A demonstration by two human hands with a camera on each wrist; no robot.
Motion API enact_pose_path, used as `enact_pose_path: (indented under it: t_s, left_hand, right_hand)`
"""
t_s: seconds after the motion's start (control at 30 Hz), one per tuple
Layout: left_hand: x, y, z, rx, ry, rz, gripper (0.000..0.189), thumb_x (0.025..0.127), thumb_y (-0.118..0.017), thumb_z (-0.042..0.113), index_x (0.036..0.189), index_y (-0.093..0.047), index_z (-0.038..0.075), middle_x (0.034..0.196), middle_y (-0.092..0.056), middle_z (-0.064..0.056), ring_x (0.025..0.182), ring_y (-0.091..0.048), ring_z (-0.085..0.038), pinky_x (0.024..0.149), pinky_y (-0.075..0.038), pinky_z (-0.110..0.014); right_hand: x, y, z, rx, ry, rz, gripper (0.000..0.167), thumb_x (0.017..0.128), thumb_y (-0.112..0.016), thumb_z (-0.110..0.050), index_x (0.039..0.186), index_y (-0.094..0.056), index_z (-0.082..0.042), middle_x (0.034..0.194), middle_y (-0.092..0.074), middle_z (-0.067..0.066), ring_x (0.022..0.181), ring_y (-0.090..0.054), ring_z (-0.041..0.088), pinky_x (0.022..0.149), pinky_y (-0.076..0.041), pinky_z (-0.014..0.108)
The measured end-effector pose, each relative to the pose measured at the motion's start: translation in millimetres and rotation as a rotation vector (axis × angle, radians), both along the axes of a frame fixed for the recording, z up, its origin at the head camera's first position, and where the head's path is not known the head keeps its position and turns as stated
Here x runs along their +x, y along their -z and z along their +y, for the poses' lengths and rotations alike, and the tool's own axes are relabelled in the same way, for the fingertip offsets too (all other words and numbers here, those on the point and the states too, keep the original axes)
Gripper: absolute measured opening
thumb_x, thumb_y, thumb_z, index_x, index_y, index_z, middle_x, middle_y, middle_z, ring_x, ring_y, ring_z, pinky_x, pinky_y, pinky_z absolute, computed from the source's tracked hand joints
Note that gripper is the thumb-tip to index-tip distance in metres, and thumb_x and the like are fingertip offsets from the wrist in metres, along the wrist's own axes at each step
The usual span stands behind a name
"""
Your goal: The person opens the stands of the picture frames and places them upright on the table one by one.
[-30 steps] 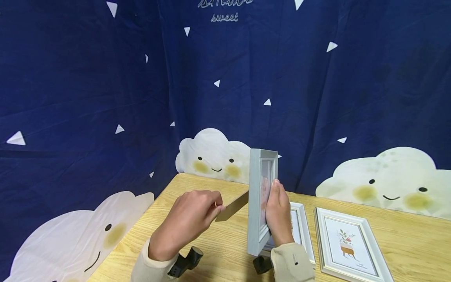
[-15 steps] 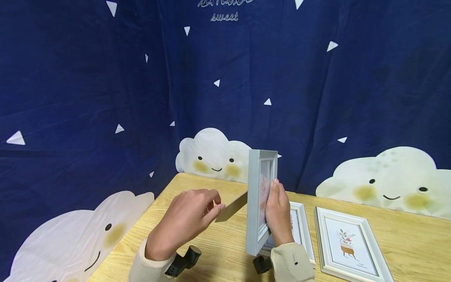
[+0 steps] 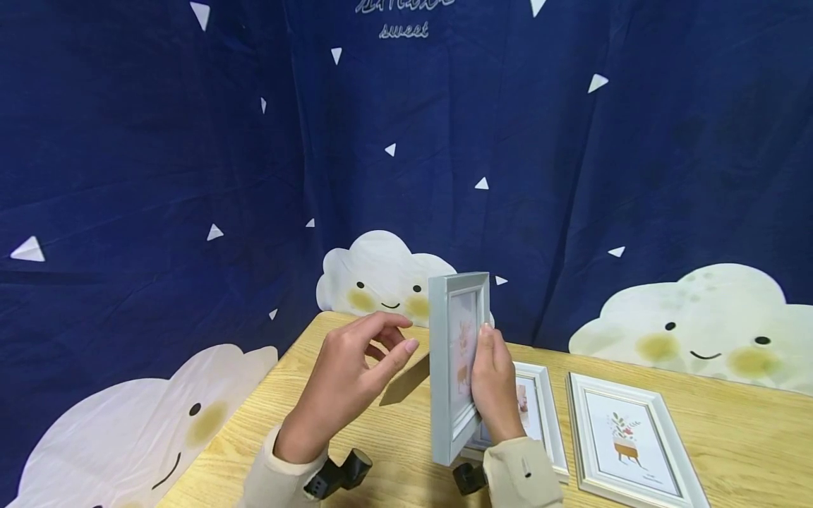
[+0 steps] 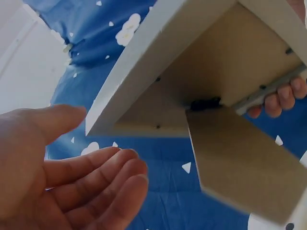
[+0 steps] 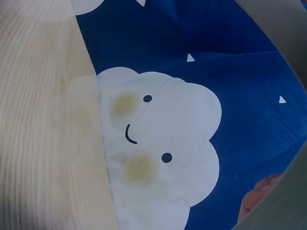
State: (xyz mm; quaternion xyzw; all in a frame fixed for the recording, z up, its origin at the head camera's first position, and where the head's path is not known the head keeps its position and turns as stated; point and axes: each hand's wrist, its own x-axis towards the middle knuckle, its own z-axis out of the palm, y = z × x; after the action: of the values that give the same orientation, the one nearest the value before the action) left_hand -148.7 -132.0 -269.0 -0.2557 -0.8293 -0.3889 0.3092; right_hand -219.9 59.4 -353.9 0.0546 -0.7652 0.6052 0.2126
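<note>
A white picture frame [image 3: 440, 367] is held upright and turned partly sideways, showing a print behind its front. My right hand [image 3: 497, 381] grips its right side, thumb on the front; the left wrist view catches that hand's fingers [image 4: 284, 99] curled round the edge at the back. From the brown backing a stand leg [image 4: 244, 158] swings out on a black hinge, and in the head view the leg [image 3: 404, 382] juts to the left. My left hand [image 3: 346, 381] is beside the frame's left edge, fingers loosely bent and apart from the thumb, holding nothing.
Two more white frames lie face up on the wooden table [image 3: 749, 437]: one [image 3: 543, 416] partly hidden behind the right hand, another [image 3: 629, 441] with a plant print farther right. A dark blue curtain [image 3: 406, 197] with clouds hangs behind the table.
My left hand has let go of the stand leg and risen, its fingers opening out. The held frame has shifted slightly left and turned to show more of its front.
</note>
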Motion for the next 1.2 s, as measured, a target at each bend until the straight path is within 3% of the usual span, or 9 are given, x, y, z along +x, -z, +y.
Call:
enact_pose_path:
  t_s: [0.3,0.4,0.5,0.63,0.9,1.2]
  left_hand:
    - [0.0,3.9,5.0,-0.049,-0.045,0.098,0.018,0.086,-0.074,0.028,0.097,-0.070,0.014,0.078,-0.062,0.010,0.072,-0.060,-0.004,0.061,-0.052,-0.021]
    - [0.8,3.2,3.6,-0.062,-0.061,0.104,0.016,0.085,-0.075,0.027,0.094,-0.070,0.014,0.076,-0.062,0.010,0.071,-0.059,-0.002,0.060,-0.051,-0.018]
    - [1.9,2.3,1.3,-0.071,-0.063,0.088,0.016,0.084,-0.076,0.026,0.093,-0.071,0.014,0.075,-0.062,0.011,0.070,-0.058,-0.001,0.060,-0.051,-0.017]
    - [1.7,0.5,-3.1,-0.078,-0.048,0.037,0.017,0.082,-0.078,0.025,0.092,-0.071,0.014,0.074,-0.063,0.010,0.068,-0.059,-0.001,0.059,-0.052,-0.020]
    - [-3.7,-1.1,-18.2,-0.093,0.024,-0.180,0.027,0.078,-0.081,0.030,0.068,-0.059,0.018,0.065,-0.058,0.011,0.062,-0.057,-0.004,0.057,-0.052,-0.021]
    - [-17.1,1.6,-42.1,-0.201,0.139,-0.316,0.022,0.074,-0.084,0.029,0.074,-0.064,0.019,0.063,-0.058,0.011,0.059,-0.056,-0.005,0.055,-0.051,-0.024]
  right_hand:
    - [1.0,2.5,-7,0.043,-0.049,0.017,0.043,0.105,-0.027,-0.042,0.106,-0.052,-0.007,0.081,-0.050,0.010,0.080,-0.051,0.024,0.073,-0.040,0.037]
    - [1.4,2.9,-8,0.041,-0.081,0.018,0.041,0.105,-0.027,-0.042,0.104,-0.050,-0.008,0.081,-0.048,0.010,0.079,-0.050,0.024,0.072,-0.040,0.037]
    - [1.8,3.2,-7,0.032,-0.132,0.013,0.040,0.105,-0.026,-0.041,0.107,-0.049,-0.008,0.088,-0.050,0.010,0.086,-0.050,0.023,0.080,-0.040,0.037]
    - [1.5,3.5,-4,0.024,-0.205,0.006,0.038,0.106,-0.027,-0.038,0.113,-0.049,-0.008,0.098,-0.052,0.011,0.096,-0.050,0.023,0.089,-0.038,0.039]
    - [-2.4,4.4,-1,0.100,-0.265,-0.013,0.033,0.106,-0.034,-0.031,0.113,-0.056,-0.007,0.093,-0.057,0.010,0.087,-0.056,0.021,0.081,-0.045,0.038]
    - [-2.8,7.9,0,0.222,-0.261,-0.043,0.030,0.103,-0.045,-0.031,0.115,-0.063,-0.011,0.102,-0.066,0.006,0.090,-0.060,0.018,0.083,-0.048,0.040]
